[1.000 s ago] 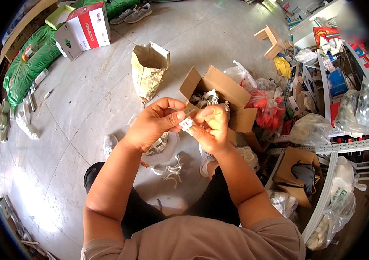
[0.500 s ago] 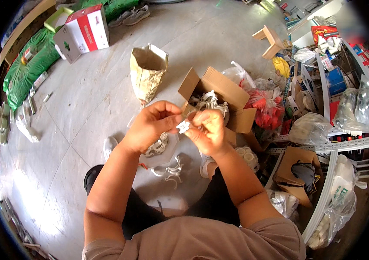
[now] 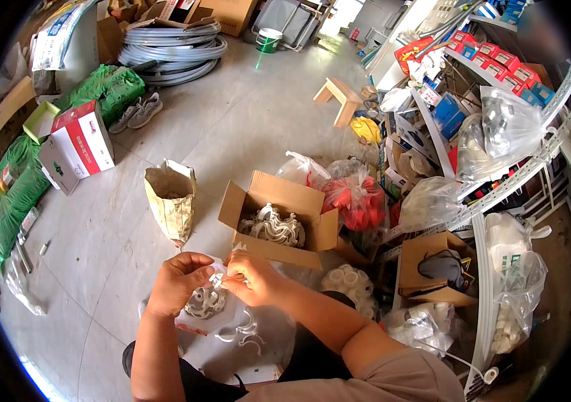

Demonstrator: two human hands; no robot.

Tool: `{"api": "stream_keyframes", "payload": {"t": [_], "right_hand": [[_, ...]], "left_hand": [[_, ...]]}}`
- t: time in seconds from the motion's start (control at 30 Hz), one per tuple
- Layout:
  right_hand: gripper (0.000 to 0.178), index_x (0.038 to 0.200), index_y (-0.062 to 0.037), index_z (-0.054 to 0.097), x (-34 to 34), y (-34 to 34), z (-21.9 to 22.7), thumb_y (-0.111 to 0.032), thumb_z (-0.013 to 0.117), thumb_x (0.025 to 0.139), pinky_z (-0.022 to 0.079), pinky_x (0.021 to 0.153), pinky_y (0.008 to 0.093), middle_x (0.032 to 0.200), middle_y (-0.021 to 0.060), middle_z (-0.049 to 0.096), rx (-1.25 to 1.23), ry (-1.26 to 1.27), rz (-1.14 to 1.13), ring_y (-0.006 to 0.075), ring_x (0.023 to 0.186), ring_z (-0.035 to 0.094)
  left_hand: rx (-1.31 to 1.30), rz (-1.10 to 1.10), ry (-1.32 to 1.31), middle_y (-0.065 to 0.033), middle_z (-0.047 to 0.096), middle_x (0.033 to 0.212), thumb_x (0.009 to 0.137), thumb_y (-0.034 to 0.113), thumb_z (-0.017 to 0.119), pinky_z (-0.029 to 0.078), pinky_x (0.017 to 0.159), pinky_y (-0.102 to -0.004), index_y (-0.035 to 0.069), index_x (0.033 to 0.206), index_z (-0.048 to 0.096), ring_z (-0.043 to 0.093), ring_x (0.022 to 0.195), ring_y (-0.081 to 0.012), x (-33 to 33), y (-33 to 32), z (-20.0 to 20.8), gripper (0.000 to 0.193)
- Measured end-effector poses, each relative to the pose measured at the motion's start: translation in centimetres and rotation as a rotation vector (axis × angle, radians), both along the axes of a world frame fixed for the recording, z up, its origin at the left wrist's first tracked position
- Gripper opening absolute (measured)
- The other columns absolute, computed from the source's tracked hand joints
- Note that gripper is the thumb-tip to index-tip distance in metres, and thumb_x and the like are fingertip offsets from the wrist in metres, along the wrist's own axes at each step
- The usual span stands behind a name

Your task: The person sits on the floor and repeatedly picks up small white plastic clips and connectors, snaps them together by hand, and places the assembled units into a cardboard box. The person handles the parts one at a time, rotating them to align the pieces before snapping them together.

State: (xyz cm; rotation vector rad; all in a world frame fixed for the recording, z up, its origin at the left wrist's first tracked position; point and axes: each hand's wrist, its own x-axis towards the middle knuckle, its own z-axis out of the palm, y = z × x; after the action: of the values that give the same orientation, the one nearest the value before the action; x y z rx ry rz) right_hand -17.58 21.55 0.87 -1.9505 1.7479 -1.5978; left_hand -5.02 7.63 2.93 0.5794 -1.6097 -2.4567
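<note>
My left hand (image 3: 179, 285) and my right hand (image 3: 253, 276) meet in front of me. Between their closed fingertips is a small white plastic piece (image 3: 216, 280), partly covered by the fingers. Just below, a translucent container (image 3: 230, 312) holds several white pipe clips (image 3: 204, 305). Loose curved clips (image 3: 248, 325) lie on the floor beside it. Beyond my right hand stands an open cardboard box (image 3: 284, 254) with a heap of white clips (image 3: 275, 226) inside.
A yellowish paper sack (image 3: 171, 213) stands ahead to the left. Plastic bags with red pieces (image 3: 356, 206) lie behind the box. White metal shelving (image 3: 486, 301) crowds the right side. A wooden stool (image 3: 339, 100) and a coil of grey pipe (image 3: 171, 53) are farther off.
The view has tipped up and turned right, so more of the far floor and shelves shows. Both hands keep their fingers together on the small white piece.
</note>
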Motion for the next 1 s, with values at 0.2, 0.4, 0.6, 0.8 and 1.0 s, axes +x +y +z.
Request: {"api": "stream_keyframes", "payload": {"t": [0.2,0.4,0.6,0.8,1.0], "right_hand": [[0.024,0.084,-0.0043,0.045,0.9,0.5,-1.8,-0.005,0.065,0.071,0.041,0.055,0.0313,0.072,0.0093,0.051,0.022,-0.203,-0.062,0.0209,0.061,0.051],[0.029,0.095,-0.0047,0.038,1.4,0.2,-1.0,0.000,0.060,0.078,0.043,0.068,0.0248,0.084,0.0069,0.051,-0.009,-0.656,0.155,0.0113,0.076,0.051],[0.030,0.096,-0.0059,0.040,0.7,0.1,-1.2,-0.002,0.063,0.076,0.043,0.069,0.0269,0.085,0.0085,0.053,-0.056,-0.731,0.144,0.0132,0.078,0.052],[0.027,0.089,-0.0057,0.046,-0.2,0.0,-2.4,-0.005,0.068,0.071,0.043,0.065,0.0287,0.080,0.0106,0.052,-0.045,-0.075,-0.066,0.0194,0.072,0.052],[0.028,0.088,-0.0032,0.045,0.3,0.0,-2.5,-0.004,0.067,0.071,0.045,0.063,0.0278,0.077,0.0074,0.053,0.043,-0.299,-0.047,0.0165,0.069,0.055]], "left_hand": [[-0.134,0.018,-0.006,-0.0024,0.058,0.085,0.082,0.004,0.058,0.044,0.068,-0.0223,-0.003,0.096,0.056,0.053,0.076,-0.0086,0.4,0.3,-0.9,0.016],[0.068,-0.008,0.255,-0.0030,0.057,0.091,0.083,0.000,0.054,0.044,0.076,-0.0223,-0.001,0.105,0.052,0.053,0.084,-0.0098,0.9,0.5,-1.6,0.022],[0.130,0.052,0.299,-0.0028,0.058,0.088,0.082,-0.001,0.055,0.044,0.076,-0.0222,0.001,0.104,0.052,0.054,0.083,-0.0095,0.8,0.8,-0.9,0.022],[-0.004,0.111,0.204,-0.0007,0.057,0.082,0.079,0.002,0.060,0.045,0.070,-0.0211,0.003,0.093,0.053,0.053,0.077,-0.0079,0.9,0.6,-1.8,0.015],[-0.022,0.107,0.192,0.0013,0.055,0.079,0.079,-0.003,0.058,0.043,0.065,-0.0189,0.003,0.087,0.052,0.051,0.072,-0.0052,0.7,0.7,-1.5,0.011]]}}
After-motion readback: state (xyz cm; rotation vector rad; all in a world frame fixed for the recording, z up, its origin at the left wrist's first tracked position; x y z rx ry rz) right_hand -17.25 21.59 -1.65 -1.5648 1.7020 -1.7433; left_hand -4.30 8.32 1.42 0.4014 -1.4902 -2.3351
